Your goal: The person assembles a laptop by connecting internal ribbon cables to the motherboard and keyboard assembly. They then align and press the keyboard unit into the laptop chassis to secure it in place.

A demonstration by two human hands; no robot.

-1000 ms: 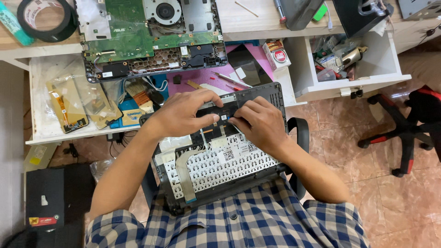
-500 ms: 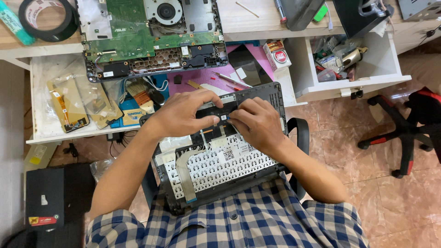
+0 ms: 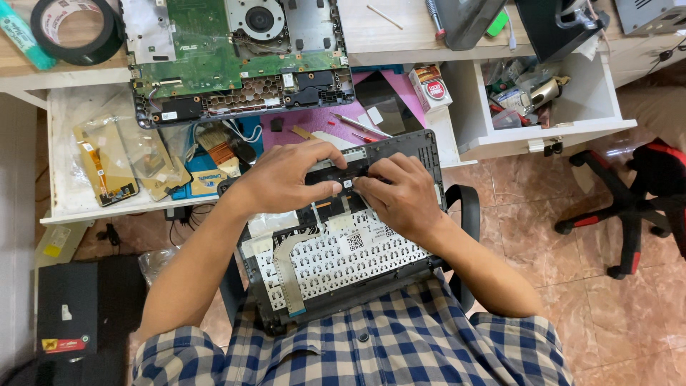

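An upturned black laptop top case (image 3: 421, 154) rests on my lap, its white keyboard backing (image 3: 336, 257) and a flat ribbon cable facing up. My left hand (image 3: 289, 179) pinches a long black part (image 3: 332, 174) at the far end of the case, thumb below and fingers above. My right hand (image 3: 400, 196) presses its fingertips on the same black part from the right. The two hands almost touch.
An opened laptop base with a green board and fan (image 3: 236, 64) lies on the desk above. A pull-out shelf (image 3: 64, 214) holds phone parts, a brush and tools. An open white drawer (image 3: 564, 129) is at right, a tape roll (image 3: 71, 28) far left, a chair base (image 3: 629, 214) on the tiled floor.
Both hands stay on the black part at the far end of the case; my fingers have shifted only slightly.
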